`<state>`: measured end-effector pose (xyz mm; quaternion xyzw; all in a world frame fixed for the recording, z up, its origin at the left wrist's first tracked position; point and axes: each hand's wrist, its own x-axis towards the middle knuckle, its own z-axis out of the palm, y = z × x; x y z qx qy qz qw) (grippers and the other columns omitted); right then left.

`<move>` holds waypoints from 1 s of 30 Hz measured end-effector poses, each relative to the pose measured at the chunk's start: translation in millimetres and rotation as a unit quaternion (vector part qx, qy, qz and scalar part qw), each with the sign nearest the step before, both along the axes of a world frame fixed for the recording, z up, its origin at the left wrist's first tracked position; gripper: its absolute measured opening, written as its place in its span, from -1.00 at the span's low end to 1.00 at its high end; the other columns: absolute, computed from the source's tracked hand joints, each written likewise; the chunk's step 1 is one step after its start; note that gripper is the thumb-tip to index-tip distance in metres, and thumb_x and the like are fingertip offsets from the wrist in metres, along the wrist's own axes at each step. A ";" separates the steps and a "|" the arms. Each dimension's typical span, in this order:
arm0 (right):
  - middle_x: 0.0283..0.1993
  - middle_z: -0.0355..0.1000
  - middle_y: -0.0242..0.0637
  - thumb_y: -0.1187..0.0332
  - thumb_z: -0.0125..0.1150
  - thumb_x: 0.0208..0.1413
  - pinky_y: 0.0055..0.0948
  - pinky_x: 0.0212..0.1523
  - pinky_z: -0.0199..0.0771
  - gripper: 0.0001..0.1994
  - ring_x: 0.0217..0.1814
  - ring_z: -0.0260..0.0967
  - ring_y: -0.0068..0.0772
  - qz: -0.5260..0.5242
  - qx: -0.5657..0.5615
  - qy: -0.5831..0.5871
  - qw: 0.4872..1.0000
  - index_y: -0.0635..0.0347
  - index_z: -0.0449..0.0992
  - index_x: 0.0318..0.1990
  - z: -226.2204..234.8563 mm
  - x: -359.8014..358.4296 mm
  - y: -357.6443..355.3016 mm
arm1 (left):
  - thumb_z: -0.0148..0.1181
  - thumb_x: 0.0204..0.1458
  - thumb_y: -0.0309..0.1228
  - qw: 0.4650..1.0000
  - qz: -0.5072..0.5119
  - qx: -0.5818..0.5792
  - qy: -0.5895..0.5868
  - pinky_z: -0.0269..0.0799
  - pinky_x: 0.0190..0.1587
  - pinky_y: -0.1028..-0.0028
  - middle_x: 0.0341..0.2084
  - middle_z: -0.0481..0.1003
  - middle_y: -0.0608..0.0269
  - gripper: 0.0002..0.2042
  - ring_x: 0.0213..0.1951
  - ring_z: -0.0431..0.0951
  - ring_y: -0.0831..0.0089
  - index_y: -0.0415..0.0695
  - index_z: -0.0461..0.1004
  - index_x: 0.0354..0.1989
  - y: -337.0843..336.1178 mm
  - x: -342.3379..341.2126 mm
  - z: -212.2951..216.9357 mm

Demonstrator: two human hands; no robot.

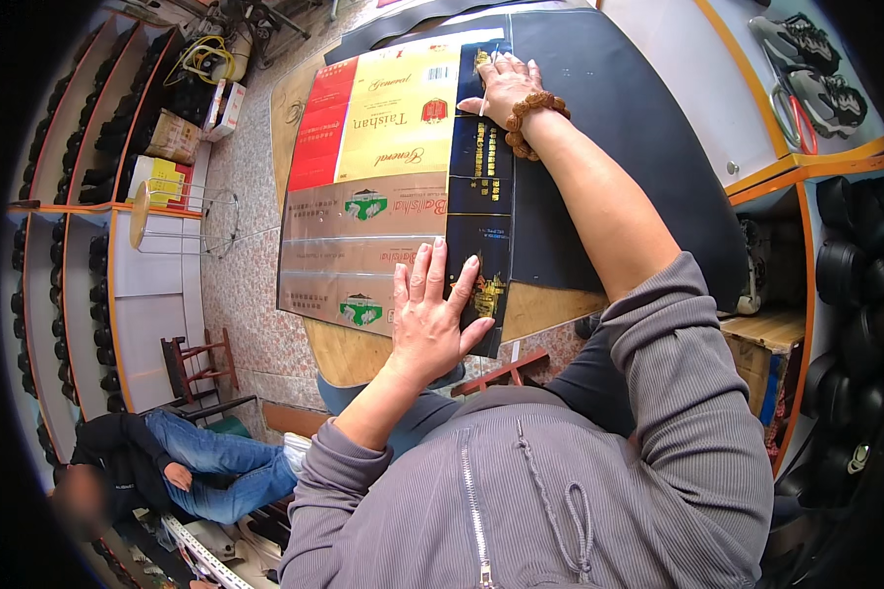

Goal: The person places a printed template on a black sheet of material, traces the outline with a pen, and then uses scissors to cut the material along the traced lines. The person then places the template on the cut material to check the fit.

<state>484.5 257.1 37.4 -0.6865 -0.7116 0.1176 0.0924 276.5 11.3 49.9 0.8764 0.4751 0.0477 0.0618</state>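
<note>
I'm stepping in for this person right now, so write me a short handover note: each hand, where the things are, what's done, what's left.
Left hand: flat, fingers spread, pressing the near end of the dark blue cardboard strip.
Right hand: flat on the strip's far end; bead bracelet on the wrist.
Things: strip lies along the seam between the flattened cartons (red, yellow, tan) and the black sheet, all on the wooden table.
Done: sheets laid side by side, strip in place.
Left: cannot tell whether the strip is fixed; hold it pressed.
</note>
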 end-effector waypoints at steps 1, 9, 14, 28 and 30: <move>0.43 -0.01 -0.13 -0.25 0.11 0.03 -0.01 0.46 -0.39 -0.19 0.53 -0.25 -0.18 0.001 0.004 -0.002 1.000 0.03 0.16 0.34 -0.5 0.2 0.2 | 0.13 -0.02 0.09 1.000 0.001 0.004 0.001 -0.22 0.31 -0.12 0.36 -0.07 -0.10 -0.27 0.38 -0.11 -0.04 0.11 0.15 0.34 0.1 0.0 0.4; 0.41 0.03 -0.15 -0.26 0.11 0.02 0.00 0.45 -0.34 -0.21 0.52 -0.22 -0.18 0.000 0.025 -0.004 1.000 0.01 0.19 0.32 -6.5 0.8 1.2 | 0.16 0.06 -0.22 0.994 0.016 -0.006 -0.106 -0.03 0.32 0.06 0.27 0.14 -0.12 -0.46 0.31 0.10 -0.05 -0.07 0.27 0.24 3.6 -18.2 -10.4; 0.42 0.03 -0.16 -0.28 0.09 0.02 -0.01 0.45 -0.34 -0.20 0.52 -0.21 -0.18 0.002 0.034 -0.023 0.999 -0.01 0.18 0.33 -9.9 -0.1 3.1 | 0.19 0.03 -0.09 0.960 0.248 0.105 -0.082 0.05 0.27 0.12 0.19 0.25 -0.10 -0.48 0.22 0.20 -0.03 -0.18 0.39 0.08 29.4 -94.4 -10.4; 0.43 0.00 -0.19 -0.28 0.14 -0.02 0.01 0.45 -0.41 -0.19 0.53 -0.24 -0.19 -0.008 0.046 -0.018 0.999 -0.03 0.19 0.32 -19.0 -1.8 6.9 | 0.31 -0.19 -0.17 0.986 -0.112 0.014 -0.125 0.30 0.17 0.19 0.15 0.35 0.13 -0.49 0.17 0.34 0.15 0.03 0.48 0.04 -29.2 -24.3 5.7; 0.44 0.00 -0.18 -0.29 0.13 -0.02 0.01 0.45 -0.40 -0.17 0.53 -0.25 -0.18 -0.008 0.056 -0.017 0.998 -0.03 0.16 0.34 -19.5 -2.4 6.9 | 0.29 -0.16 -0.14 0.986 -0.107 0.018 -0.128 0.32 0.14 0.23 0.13 0.38 0.16 -0.52 0.16 0.36 0.19 0.04 0.49 0.01 -27.1 -22.5 8.5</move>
